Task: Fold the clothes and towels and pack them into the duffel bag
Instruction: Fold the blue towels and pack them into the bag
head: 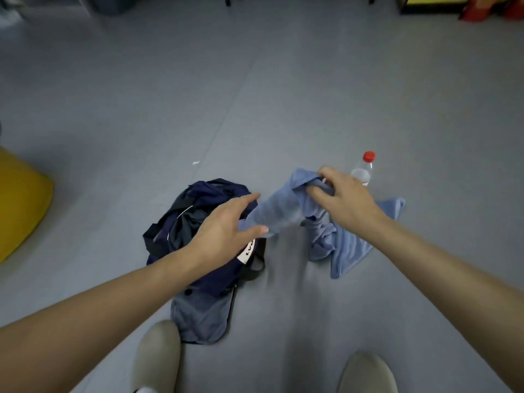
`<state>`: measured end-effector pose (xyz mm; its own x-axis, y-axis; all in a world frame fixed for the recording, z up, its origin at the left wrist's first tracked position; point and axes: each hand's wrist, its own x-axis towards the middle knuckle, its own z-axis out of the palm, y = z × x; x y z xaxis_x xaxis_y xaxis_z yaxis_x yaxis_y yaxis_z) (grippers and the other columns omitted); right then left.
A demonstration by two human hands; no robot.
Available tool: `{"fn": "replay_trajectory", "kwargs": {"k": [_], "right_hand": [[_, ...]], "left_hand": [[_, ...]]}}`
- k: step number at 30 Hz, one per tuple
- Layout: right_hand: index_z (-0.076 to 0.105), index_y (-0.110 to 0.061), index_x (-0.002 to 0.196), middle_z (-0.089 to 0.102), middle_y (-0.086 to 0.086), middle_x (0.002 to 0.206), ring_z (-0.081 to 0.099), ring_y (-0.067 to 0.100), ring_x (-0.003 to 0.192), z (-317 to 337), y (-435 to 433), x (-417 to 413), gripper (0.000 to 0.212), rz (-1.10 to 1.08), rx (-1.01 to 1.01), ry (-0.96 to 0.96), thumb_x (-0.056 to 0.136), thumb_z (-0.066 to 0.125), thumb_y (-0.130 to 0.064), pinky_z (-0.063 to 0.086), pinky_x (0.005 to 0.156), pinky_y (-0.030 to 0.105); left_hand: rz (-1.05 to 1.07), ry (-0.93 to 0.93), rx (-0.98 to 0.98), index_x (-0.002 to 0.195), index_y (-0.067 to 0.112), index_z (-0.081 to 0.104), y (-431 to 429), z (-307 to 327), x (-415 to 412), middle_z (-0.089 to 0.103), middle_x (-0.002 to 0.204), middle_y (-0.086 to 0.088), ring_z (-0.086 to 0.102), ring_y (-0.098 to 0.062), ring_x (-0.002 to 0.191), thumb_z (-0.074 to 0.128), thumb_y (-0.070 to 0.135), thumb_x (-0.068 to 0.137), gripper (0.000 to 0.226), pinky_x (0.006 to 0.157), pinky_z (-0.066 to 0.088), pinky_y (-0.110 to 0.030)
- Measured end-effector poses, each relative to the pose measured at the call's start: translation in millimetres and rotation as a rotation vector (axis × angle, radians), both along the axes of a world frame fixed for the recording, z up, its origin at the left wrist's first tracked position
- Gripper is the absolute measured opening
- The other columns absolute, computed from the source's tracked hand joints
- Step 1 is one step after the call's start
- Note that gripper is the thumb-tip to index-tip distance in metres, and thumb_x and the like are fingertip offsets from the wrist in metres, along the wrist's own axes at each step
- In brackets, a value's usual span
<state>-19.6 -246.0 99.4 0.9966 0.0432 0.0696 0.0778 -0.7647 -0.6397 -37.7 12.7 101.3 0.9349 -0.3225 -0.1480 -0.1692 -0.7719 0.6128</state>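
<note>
Bottle behind right hand gripping towel — left hand spread over duffel bag.

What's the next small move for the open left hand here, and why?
Probably the left hand should pinch the hanging edge of the blue towel just beside it. The right hand grips the towel bunched, part trailing on the floor, so a second grip would let it be spread for folding.

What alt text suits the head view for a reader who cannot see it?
The right hand grips a bunched light blue towel, partly on the floor; the open left hand reaches for its free end above a navy duffel bag holding dark clothes. A red-capped bottle stands behind.
</note>
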Motion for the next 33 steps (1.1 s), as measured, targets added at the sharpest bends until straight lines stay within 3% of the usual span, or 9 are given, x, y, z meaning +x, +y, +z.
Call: {"fn": "replay_trajectory", "kwargs": {"k": [5, 10, 14, 18, 23, 27, 30, 31, 33], "right_hand": [[0.051, -0.025, 0.088, 0.057, -0.006, 0.072, 0.057, 0.026, 0.076, 48, 39, -15, 0.017, 0.009, 0.025, 0.015, 0.094, 0.054, -0.041, 0.047, 0.070, 0.042], [0.050, -0.030, 0.081, 0.056, -0.007, 0.069, 0.056, 0.021, 0.070, 67, 63, -42, 0.017, 0.046, 0.112, 0.104, 0.093, 0.059, -0.037, 0.049, 0.072, 0.044], [0.054, -0.026, 0.082, 0.056, -0.008, 0.068, 0.055, 0.018, 0.069, 78, 75, -60, 0.017, 0.016, 0.181, 0.125, 0.092, 0.061, -0.037, 0.050, 0.072, 0.044], [0.059, -0.027, 0.081, 0.065, 0.002, 0.072, 0.064, 0.032, 0.075, 78, 78, -73, 0.019, -0.067, 0.376, 0.135, 0.085, 0.064, -0.045, 0.055, 0.074, 0.054], [0.058, -0.030, 0.078, 0.063, -0.008, 0.071, 0.062, 0.022, 0.072, 74, 69, -76, 0.015, -0.047, 0.291, 0.145, 0.086, 0.063, -0.042, 0.055, 0.074, 0.049], [0.055, -0.023, 0.094, 0.068, -0.006, 0.097, 0.064, 0.025, 0.090, 71, 64, -70, 0.015, 0.022, -0.111, 0.183, 0.089, 0.058, -0.037, 0.051, 0.080, 0.040], [0.039, -0.037, 0.138, 0.055, -0.010, 0.137, 0.066, 0.017, 0.097, 76, 69, -67, 0.058, 0.105, -0.042, 0.194, 0.086, 0.066, -0.042, 0.049, 0.094, 0.040], [0.033, -0.042, 0.143, 0.053, -0.011, 0.140, 0.067, 0.017, 0.097, 79, 71, -66, 0.067, 0.137, -0.012, 0.184, 0.086, 0.068, -0.042, 0.049, 0.096, 0.040], [0.039, -0.046, 0.139, 0.061, -0.013, 0.127, 0.067, 0.016, 0.095, 84, 75, -64, 0.060, 0.183, -0.007, 0.155, 0.087, 0.068, -0.037, 0.050, 0.092, 0.039]], "left_hand": [[0.075, 0.014, -0.045, 0.156, 0.034, 0.027, 29, 31, -21, 0.035, 0.157, 0.013, 0.032, -0.009, 0.145, 0.070, 0.047, 0.089, 0.081, 0.105, 0.028, -0.022], [0.114, 0.034, -0.084, 0.153, 0.037, 0.033, 29, 53, -30, 0.049, 0.147, 0.009, 0.045, -0.012, 0.136, 0.073, 0.049, 0.085, 0.079, 0.100, 0.036, -0.025], [0.093, 0.002, -0.165, 0.123, 0.044, 0.057, 14, 65, -35, 0.067, 0.112, 0.018, 0.063, 0.000, 0.104, 0.071, 0.059, 0.080, 0.048, 0.095, 0.052, -0.033], [0.014, -0.023, -0.257, 0.093, 0.043, 0.067, -6, 77, -32, 0.072, 0.089, 0.025, 0.066, 0.004, 0.092, 0.069, 0.049, 0.088, 0.008, 0.083, 0.053, -0.029], [0.016, -0.024, -0.182, 0.083, 0.026, 0.060, -9, 69, -35, 0.064, 0.075, 0.013, 0.062, -0.010, 0.077, 0.062, 0.024, 0.093, 0.011, 0.065, 0.044, -0.029], [0.046, -0.081, -0.224, 0.082, 0.020, 0.049, -7, 73, -36, 0.061, 0.070, -0.002, 0.056, -0.018, 0.065, 0.052, 0.023, 0.095, 0.013, 0.063, 0.045, -0.046], [-0.017, -0.137, -0.194, 0.091, 0.025, 0.054, -7, 75, -38, 0.065, 0.074, 0.000, 0.060, -0.018, 0.070, 0.052, 0.026, 0.096, 0.006, 0.068, 0.050, -0.045], [-0.037, -0.164, -0.186, 0.092, 0.027, 0.055, -8, 76, -40, 0.065, 0.075, 0.001, 0.059, -0.016, 0.072, 0.052, 0.025, 0.096, 0.005, 0.068, 0.050, -0.044], [-0.058, -0.205, -0.172, 0.094, 0.031, 0.056, -8, 78, -40, 0.066, 0.079, 0.006, 0.059, -0.011, 0.075, 0.053, 0.025, 0.095, 0.008, 0.071, 0.050, -0.039]]}}
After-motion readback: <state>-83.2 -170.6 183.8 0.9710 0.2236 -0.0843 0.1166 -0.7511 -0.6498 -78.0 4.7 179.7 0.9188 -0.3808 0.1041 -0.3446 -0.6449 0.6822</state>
